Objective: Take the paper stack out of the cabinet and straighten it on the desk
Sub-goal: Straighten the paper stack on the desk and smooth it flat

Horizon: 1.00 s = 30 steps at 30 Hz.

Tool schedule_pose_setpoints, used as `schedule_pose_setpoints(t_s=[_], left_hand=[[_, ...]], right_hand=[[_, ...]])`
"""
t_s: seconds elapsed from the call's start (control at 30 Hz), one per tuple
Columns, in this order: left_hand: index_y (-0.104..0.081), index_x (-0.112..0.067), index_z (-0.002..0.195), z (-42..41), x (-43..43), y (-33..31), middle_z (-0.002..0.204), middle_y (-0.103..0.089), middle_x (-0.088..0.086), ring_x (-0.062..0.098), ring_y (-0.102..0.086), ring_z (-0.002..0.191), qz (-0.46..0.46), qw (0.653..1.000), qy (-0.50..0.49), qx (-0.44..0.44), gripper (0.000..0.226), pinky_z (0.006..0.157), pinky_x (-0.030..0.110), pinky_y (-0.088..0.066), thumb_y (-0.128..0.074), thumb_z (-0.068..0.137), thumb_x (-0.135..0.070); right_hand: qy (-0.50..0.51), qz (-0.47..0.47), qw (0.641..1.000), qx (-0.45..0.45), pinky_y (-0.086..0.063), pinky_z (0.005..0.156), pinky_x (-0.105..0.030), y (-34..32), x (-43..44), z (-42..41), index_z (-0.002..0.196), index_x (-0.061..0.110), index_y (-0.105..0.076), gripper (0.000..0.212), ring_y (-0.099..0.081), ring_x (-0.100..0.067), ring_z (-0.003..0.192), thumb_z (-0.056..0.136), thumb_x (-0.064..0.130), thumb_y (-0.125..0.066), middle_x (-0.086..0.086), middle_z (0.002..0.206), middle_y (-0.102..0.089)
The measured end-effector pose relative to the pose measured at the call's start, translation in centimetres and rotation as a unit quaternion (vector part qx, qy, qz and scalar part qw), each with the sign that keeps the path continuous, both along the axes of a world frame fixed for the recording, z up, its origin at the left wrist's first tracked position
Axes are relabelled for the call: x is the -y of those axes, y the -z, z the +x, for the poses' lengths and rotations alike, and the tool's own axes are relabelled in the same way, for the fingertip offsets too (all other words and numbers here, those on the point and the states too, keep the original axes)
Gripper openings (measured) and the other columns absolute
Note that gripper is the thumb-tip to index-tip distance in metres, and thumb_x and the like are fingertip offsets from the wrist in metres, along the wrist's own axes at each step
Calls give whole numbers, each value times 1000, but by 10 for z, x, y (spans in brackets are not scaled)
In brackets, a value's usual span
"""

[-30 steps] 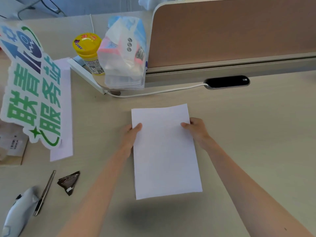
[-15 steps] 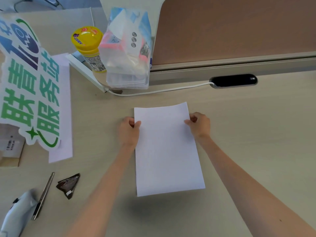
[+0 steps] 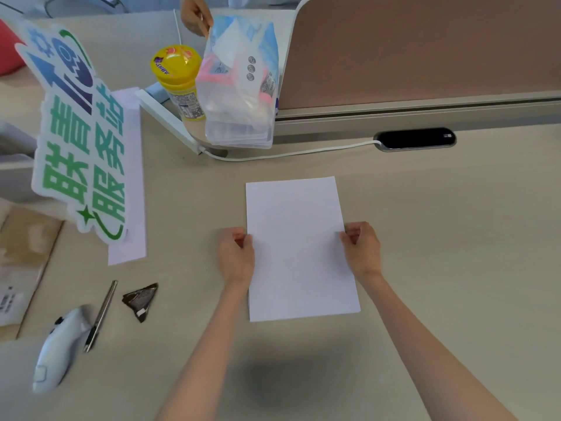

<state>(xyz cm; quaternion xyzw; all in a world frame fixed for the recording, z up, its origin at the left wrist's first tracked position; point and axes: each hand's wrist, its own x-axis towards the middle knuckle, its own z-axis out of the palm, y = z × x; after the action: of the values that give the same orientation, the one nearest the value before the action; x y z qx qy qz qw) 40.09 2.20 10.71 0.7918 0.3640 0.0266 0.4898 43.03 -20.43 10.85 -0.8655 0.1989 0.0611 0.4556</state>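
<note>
A white paper stack (image 3: 299, 250) lies flat on the beige desk (image 3: 455, 238), its long sides running away from me. My left hand (image 3: 235, 256) presses against the stack's left edge at mid-length, fingers curled. My right hand (image 3: 361, 249) grips the right edge opposite it, fingertips on the paper. No cabinet is in view.
A green and blue sign (image 3: 79, 138) stands at the left over a white sheet (image 3: 129, 183). Behind are a yellow-lidded jar (image 3: 179, 80), a tissue pack (image 3: 243, 86), a white cable (image 3: 288, 153) and a brown partition (image 3: 425, 50). Another person's hand (image 3: 195, 13) touches the pack. A pen (image 3: 101, 314), dark wrapper (image 3: 141, 300) and white controller (image 3: 62, 347) lie front left.
Both hands have slid back along the stack's side edges toward me, from near its far end to mid-length. The stack lies squarer on the desk. Another person's hand has appeared at the tissue pack.
</note>
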Motion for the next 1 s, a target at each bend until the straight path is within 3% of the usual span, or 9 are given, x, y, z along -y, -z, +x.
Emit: schedule_pose_setpoints(t_s=[0.3,0.43,0.67,0.83,1.0], left_hand=[[-67,-8,99,-61,13,-11,96,-73,13,32,-67,92,41,997,-5,-59,20,84,43,-54,-52,85,-6],[-67,-12,101,-77,20,-17,95,-73,11,32,-67,89,71,995,3,-76,27,80,43,-55,-48,82,-4],[-65,-11,104,-88,27,-19,91,-73,8,31,-66,84,106,992,26,-69,35,71,39,-55,-43,79,1],[-60,-6,105,-89,28,-23,97,-70,13,34,-64,90,107,992,35,-62,28,75,41,-53,-43,83,0],[-57,-5,114,-76,38,-27,114,-61,12,31,-56,106,229,963,140,26,29,84,40,-46,-48,87,-1]], right_hand=[[8,-13,1000,-23,-40,78,-27,-8,2,-57,101,2,-58,13,-54,-22,86,89,4,-53,-15,108,-58],[10,-38,999,-11,-40,78,-28,-11,1,-82,101,1,-57,14,-56,-31,91,88,1,-52,-15,108,-54],[-27,-74,996,-31,-40,77,-28,-15,-4,-94,110,0,-56,24,-57,-32,99,88,7,-52,-13,118,-51],[-35,-81,995,-45,-41,75,-30,-18,-3,-94,112,1,-54,26,-57,-33,101,86,6,-52,-13,121,-49],[-77,-148,986,19,-37,67,-29,-26,-12,-82,119,3,-49,31,-55,-30,101,88,7,-50,-12,124,-46]])
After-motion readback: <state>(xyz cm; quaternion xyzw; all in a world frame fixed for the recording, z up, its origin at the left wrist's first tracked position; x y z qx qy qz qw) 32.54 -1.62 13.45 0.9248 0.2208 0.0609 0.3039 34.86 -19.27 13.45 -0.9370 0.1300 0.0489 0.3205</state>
